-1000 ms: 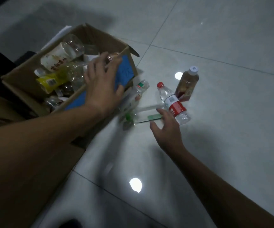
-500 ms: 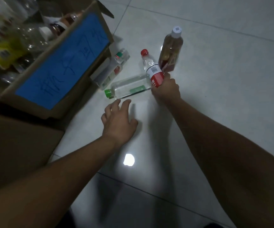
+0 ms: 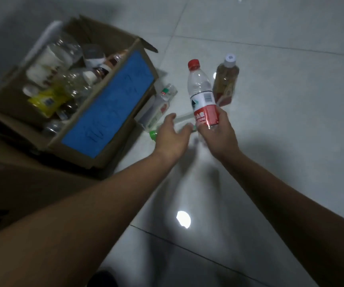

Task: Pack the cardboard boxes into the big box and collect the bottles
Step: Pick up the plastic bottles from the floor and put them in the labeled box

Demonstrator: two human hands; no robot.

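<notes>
Close empty, spread left hand (image 3: 172,137) round green-capped clear plastic bottle (image 3: 152,135) lying on the floor (image 3: 291,125), then drop it and the red-capped clear plastic bottle (image 3: 201,94) gripped upright by right hand (image 3: 218,132) into the blue-panelled cardboard box (image 3: 109,108).

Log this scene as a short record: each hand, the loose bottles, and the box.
right hand: grips red-capped bottle, upright, off the floor
left hand: fingers spread over green-capped bottle lying on the floor
tea bottle: stands on floor, white cap
fourth bottle: on floor beside cardboard box
cardboard box: open, bottles inside
</notes>
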